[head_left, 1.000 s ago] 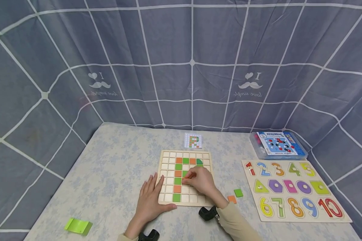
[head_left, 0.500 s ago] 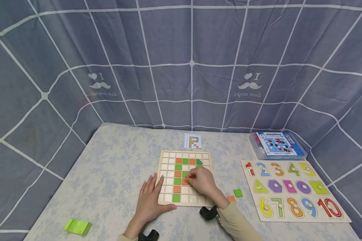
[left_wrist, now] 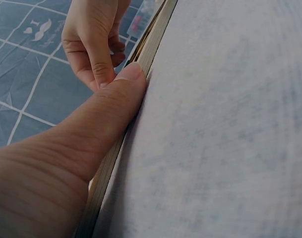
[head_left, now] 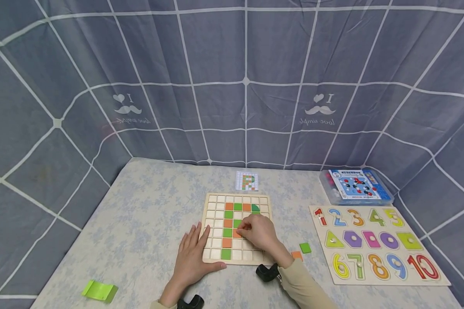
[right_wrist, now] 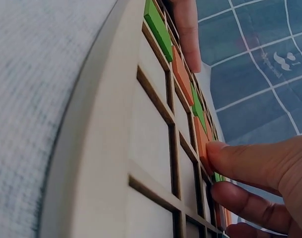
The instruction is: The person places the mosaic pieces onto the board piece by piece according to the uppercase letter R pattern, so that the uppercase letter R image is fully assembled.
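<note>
A square wooden grid board (head_left: 239,262) lies in front of me in the head view, with green and orange square tiles set in its cells. My left hand (head_left: 191,257) rests on the board's left side with fingers straight, its thumb along the near edge. Over the middle of the board, my right hand (head_left: 258,231) has its fingers curled, thumb and fingertips pinching an orange tile (right_wrist: 201,141) that sits in a cell beside the green tile (head_left: 227,232) of the left column. The right hand hides some cells behind it.
Behind the board lies a small pattern card (head_left: 247,181). To the right are a loose green tile (head_left: 305,247), a loose orange tile (head_left: 297,255), a number puzzle board (head_left: 357,281) and a plastic box (head_left: 355,184). A bright green curved block (head_left: 100,291) lies front left.
The orange tile in my right hand has gone down into its cell, the hand shifting slightly right. Over the last half second little has moved. The left hand stays in place.
</note>
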Demonstrator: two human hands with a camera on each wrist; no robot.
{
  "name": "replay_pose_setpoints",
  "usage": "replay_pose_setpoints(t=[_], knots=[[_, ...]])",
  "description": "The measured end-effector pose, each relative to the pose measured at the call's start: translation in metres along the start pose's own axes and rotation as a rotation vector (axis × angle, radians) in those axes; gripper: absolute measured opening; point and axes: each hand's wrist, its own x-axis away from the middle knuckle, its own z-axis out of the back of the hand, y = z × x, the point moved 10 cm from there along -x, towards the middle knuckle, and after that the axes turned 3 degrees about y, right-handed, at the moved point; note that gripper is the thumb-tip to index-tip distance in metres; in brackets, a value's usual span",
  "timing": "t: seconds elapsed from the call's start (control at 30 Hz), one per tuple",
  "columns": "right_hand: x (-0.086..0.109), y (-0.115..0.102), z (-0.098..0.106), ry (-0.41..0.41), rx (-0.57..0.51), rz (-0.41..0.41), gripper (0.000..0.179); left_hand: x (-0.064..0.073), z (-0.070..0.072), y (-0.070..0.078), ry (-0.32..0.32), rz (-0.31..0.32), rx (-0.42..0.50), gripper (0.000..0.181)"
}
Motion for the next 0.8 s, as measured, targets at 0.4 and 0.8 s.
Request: replay_pose_setpoints(t=[0.4,0.8], knots=[[0.005,0.001,0.007,0.018,-0.023,0.023,0.009,-0.001,-0.001,0.001,0.002,-0.003,0.005,0.114],[0.023,0.022,0.046,0.151,-0.041,-0.067,0.012,0.0,-0.002,-0.001,0.001,0.002,0.008,0.114]])
